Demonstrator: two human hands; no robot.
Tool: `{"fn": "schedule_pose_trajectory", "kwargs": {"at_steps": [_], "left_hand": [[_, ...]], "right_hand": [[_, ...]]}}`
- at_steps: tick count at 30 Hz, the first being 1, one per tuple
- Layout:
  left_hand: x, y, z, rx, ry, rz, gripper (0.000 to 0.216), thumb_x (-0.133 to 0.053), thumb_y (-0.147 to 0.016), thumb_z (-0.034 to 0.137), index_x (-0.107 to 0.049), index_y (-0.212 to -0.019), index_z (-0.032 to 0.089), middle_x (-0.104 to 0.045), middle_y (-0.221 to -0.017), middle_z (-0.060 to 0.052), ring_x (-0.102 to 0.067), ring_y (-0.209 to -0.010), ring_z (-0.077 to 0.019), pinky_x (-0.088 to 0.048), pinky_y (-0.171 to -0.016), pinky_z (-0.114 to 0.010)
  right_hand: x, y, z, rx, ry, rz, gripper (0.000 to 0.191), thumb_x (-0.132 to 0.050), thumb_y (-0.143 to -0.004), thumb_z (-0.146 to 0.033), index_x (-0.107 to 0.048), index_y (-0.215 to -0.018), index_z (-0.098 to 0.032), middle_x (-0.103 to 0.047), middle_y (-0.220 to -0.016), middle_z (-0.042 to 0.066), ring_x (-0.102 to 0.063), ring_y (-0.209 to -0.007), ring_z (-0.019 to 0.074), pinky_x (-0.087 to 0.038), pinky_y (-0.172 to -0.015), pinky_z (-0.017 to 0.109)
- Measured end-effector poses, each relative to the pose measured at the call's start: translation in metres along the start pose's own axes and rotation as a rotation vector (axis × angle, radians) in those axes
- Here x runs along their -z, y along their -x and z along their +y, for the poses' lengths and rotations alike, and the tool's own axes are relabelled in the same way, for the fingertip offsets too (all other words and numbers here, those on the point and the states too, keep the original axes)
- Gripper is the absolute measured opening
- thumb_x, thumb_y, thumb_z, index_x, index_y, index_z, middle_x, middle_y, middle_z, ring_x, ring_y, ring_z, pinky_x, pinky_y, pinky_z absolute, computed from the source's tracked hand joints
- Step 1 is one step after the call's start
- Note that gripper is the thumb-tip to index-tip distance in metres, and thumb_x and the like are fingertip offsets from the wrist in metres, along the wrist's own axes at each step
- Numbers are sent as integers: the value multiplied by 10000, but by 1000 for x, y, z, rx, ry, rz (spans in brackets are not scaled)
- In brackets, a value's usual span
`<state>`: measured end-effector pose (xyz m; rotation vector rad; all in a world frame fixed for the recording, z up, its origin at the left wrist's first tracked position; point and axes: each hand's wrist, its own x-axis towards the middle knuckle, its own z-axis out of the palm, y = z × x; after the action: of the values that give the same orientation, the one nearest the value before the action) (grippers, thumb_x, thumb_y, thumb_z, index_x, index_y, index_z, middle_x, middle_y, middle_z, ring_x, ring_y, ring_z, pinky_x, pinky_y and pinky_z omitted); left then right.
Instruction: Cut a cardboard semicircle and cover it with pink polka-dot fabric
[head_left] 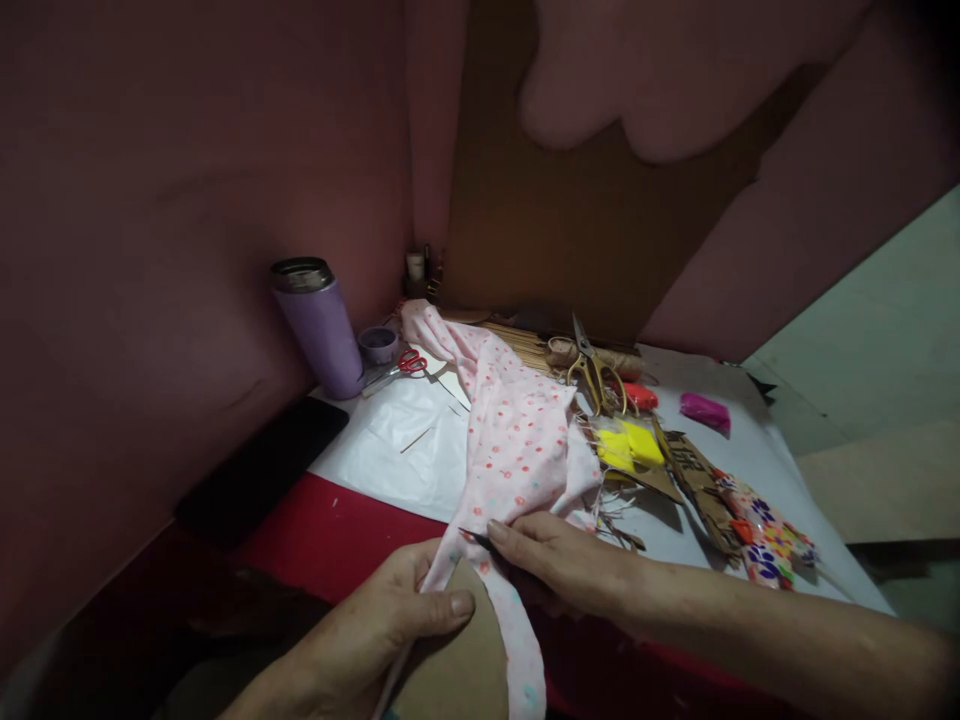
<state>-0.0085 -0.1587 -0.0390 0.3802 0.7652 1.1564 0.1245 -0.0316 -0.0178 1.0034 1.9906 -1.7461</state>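
Pink cloth [517, 430] and cardboard [465, 660] between closed left fingers [442, 608], dark tool [478, 540] between closed right fingers [519, 549].

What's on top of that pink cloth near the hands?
A brown board, held by the left hand, lies on the pink cloth. The right hand holds a dark pointed tool over it, mostly hidden. Cloth beneath the board is covered from view.

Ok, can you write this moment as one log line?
left hand: gripping brown card piece | right hand: holding dark pointed tool at pink dotted cloth | purple tumbler: open top
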Motion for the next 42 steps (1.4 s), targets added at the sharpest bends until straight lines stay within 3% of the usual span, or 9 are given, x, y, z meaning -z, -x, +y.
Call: {"fn": "schedule_pose_trajectory", "kwargs": {"at_steps": [5,14,23,30,42], "left_hand": [[0,1,0,16,13,10,271,-642,-737,131,-664,-1007,128,-689,-795,-83,-625,-664,-155,-433,-680,-266],[-6,2,0,-3,24,-78,288,-581,-770,104,-649,-1050,118,-683,-815,-103,-645,-727,-196,-429,-734,-307],[-9,4,3,28,33,-48,287,-580,-758,73,-661,-1031,116,-678,-743,-83,-611,-612,-136,-430,-678,-262],[-1,4,-6,1,24,-59,284,-614,-752,104,-652,-1033,102,-673,-787,-92,-600,-645,-150,-429,-707,-290],[-11,6,6,41,-9,-16,266,-619,-742,120,-687,-999,127,-687,-730,-77,-642,-665,-173,-437,-685,-264]], "right_hand": [[0,-3,-4,41,83,61,397,-328,-920,-451,-447,-675,-162,-388,-570,-41,-343,-485,73,-278,-440,193],[-2,-10,5,92,91,66,464,-354,-878,-557,-442,-644,-166,-381,-545,-38,-330,-478,79,-225,-431,217],[-9,-14,11,98,-273,50,454,-559,-752,-580,-402,-592,-186,-314,-435,-93,-241,-393,50,-169,-413,221],[-12,-12,11,123,-364,23,510,-596,-677,-639,-395,-562,-184,-308,-433,-101,-218,-399,43,-126,-422,233],[-3,-5,3,-4,-164,-5,476,-438,-829,-597,-383,-597,-185,-351,-469,-79,-260,-389,44,-164,-377,187]]}}
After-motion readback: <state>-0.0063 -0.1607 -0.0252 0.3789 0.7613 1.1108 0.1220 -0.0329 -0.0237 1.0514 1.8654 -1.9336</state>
